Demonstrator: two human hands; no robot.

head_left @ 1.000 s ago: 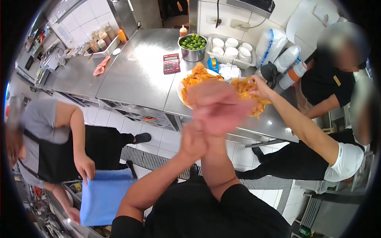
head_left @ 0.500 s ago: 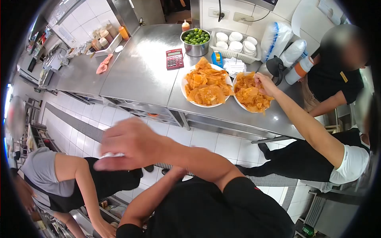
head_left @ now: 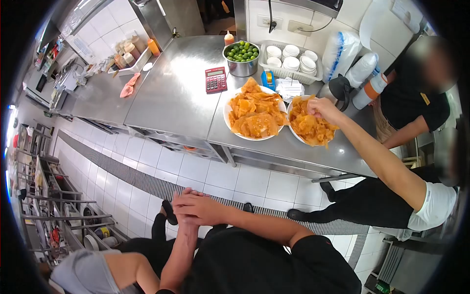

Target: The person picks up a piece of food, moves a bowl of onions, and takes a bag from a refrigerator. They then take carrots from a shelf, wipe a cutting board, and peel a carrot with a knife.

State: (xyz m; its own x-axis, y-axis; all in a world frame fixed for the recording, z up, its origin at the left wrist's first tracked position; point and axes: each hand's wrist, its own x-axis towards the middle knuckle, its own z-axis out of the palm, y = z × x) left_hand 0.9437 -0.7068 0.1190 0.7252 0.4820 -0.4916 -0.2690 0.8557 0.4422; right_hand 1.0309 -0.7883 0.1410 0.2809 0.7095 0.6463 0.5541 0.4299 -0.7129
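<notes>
My left hand and my right hand are together in front of my body, above the floor and away from the counter. The right hand lies across the left, its fingers bent round it. Beyond it, the left hand's fingertips show, stretched out; the rest of that hand is partly covered. Nothing else is visible between them. On the steel counter ahead, a white plate and a white bowl hold heaps of orange crisp sheets. A co-worker's hand reaches into the bowl.
Behind the plates are a calculator, a pot of green limes, a tape dispenser and a basket of white cups. Co-workers stand at right and lower left. Metal racks line the left. A drain grate crosses the floor.
My right hand, raised and blurred with something small and white at its fingers, has come down onto my left hand; the white thing no longer shows. The lower-left co-worker has moved lower.
</notes>
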